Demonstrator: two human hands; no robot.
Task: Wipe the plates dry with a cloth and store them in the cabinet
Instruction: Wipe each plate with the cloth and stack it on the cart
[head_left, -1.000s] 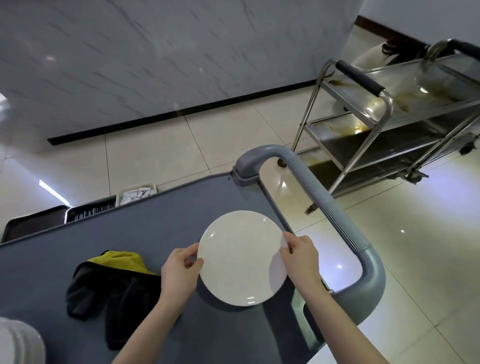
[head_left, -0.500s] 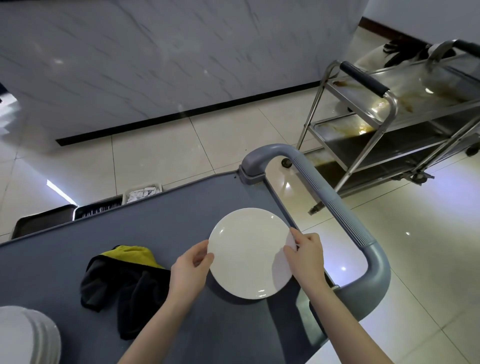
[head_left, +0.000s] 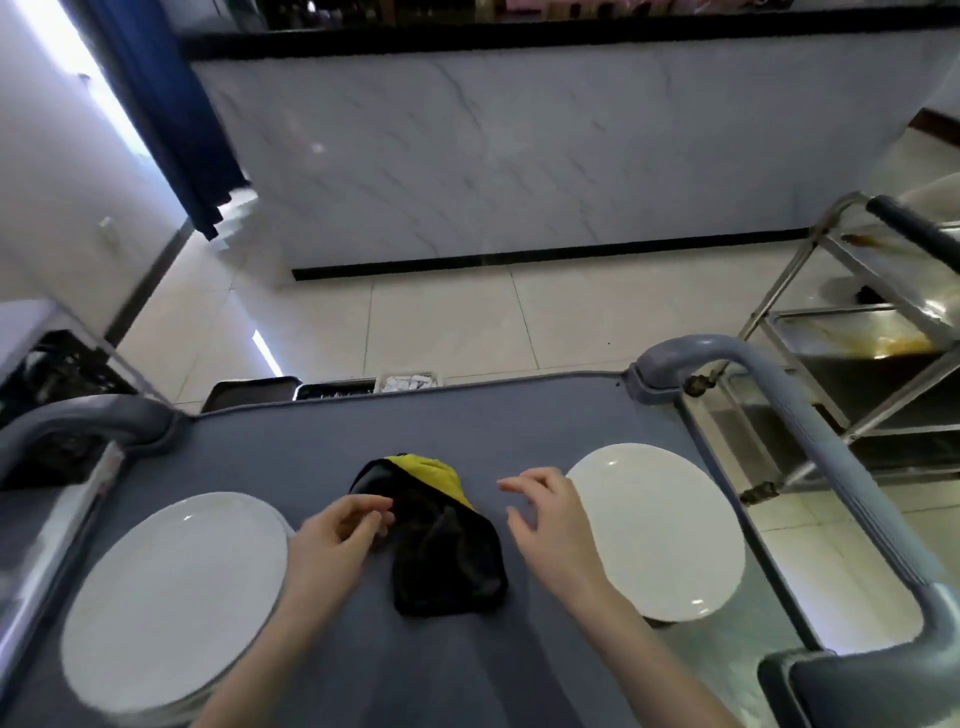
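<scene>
A single white plate (head_left: 657, 530) lies flat on the right side of the grey cart top (head_left: 322, 441). A stack of white plates (head_left: 171, 597) sits at the left. Between them lies a crumpled black and yellow cloth (head_left: 441, 540). My left hand (head_left: 332, 540) hovers at the cloth's left edge with fingers loosely curled, its fingertips near the fabric, holding nothing. Just right of the cloth, my right hand (head_left: 545, 514) hangs with relaxed fingers, also empty and partly over the single plate's left rim.
Grey cart handles rise at the right (head_left: 810, 436) and left (head_left: 78, 421). A steel trolley (head_left: 872, 322) stands to the right on the tiled floor. Dark trays and crates (head_left: 332, 387) sit beyond the cart's far edge. A marble-faced counter wall (head_left: 519, 156) stands ahead.
Both hands have let go of the white plate, which now lies on the cart's right side. The hands have moved left to the cloth, and the view has swung left.
</scene>
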